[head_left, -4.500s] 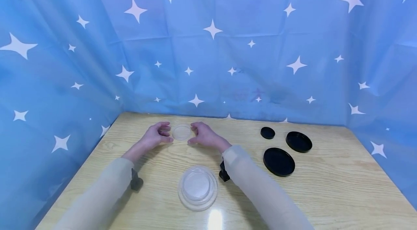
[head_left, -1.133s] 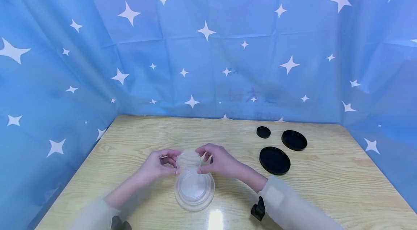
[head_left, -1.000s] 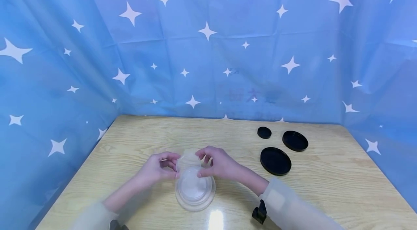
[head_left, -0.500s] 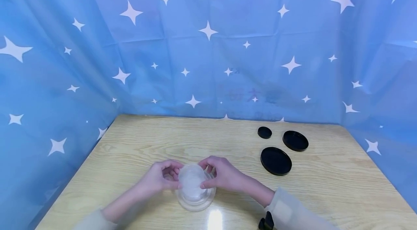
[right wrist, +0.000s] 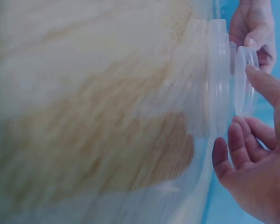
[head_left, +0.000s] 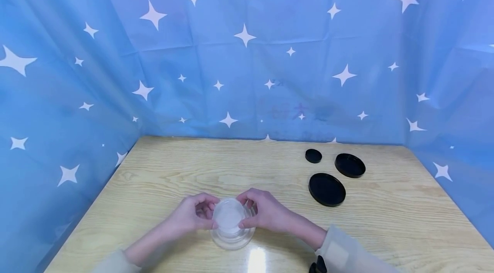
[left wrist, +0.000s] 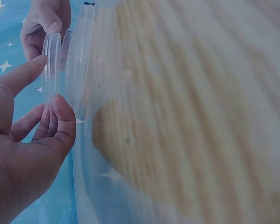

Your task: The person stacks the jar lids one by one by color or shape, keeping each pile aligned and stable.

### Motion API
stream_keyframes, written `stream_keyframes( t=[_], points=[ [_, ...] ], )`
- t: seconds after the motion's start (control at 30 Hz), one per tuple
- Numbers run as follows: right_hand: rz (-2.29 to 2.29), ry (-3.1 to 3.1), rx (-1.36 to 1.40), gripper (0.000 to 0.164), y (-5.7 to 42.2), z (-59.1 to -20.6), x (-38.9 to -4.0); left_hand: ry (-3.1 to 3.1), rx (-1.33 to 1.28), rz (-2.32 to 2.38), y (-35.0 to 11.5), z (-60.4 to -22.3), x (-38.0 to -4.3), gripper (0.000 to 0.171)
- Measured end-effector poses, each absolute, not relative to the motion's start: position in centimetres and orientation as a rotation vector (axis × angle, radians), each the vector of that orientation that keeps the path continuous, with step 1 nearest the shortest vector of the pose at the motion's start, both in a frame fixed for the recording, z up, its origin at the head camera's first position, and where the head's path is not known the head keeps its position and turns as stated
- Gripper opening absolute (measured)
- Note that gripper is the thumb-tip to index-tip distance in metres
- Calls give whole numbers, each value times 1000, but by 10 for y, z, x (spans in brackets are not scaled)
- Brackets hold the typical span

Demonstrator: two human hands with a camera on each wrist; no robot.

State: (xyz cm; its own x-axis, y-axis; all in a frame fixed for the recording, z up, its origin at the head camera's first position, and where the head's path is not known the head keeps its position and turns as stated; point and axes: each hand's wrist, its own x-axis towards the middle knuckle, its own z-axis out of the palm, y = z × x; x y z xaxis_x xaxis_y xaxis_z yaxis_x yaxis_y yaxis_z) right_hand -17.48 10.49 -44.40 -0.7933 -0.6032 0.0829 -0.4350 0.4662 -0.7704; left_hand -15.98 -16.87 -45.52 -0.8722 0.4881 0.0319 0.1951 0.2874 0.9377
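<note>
A small clear round dish (head_left: 228,214) is held by its rim between my two hands. My left hand (head_left: 196,213) pinches its left side with the thumb and fingertips, and my right hand (head_left: 264,210) pinches the opposite side. Just below it sits a stack of wider clear round dishes (head_left: 231,244) on the wooden table. The left wrist view shows the held dish (left wrist: 51,63) close over the stack (left wrist: 79,70), with a narrow smaller dish top between. In the right wrist view, the held dish (right wrist: 245,81) stands slightly tilted to the stack (right wrist: 217,79).
Several black round dishes lie at the right: a small one (head_left: 313,156), a medium one (head_left: 350,165) and a large one (head_left: 326,189). A blue curtain with white stars (head_left: 247,71) encloses the wooden table (head_left: 166,170) at the back and sides.
Both hands first reached the small clear dish at the back left of the table. They have brought it toward me over the stack and lowered it. The black dishes have stayed put.
</note>
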Motion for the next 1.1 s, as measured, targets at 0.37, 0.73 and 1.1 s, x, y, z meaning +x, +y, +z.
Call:
stream_keyframes(
  t=[0.37,0.73,1.1],
  points=[
    [-1166,2570,-891,55,106,-449,-172,2334,663,1578,-166,-456,-160,58],
    [-1143,2546,-899,52,108,-451,-174,2374,659,1496,-164,-457,-160,57],
    [-1127,2534,-917,55,109,-451,-175,2360,650,1516,-164,-455,-160,58]
  ],
)
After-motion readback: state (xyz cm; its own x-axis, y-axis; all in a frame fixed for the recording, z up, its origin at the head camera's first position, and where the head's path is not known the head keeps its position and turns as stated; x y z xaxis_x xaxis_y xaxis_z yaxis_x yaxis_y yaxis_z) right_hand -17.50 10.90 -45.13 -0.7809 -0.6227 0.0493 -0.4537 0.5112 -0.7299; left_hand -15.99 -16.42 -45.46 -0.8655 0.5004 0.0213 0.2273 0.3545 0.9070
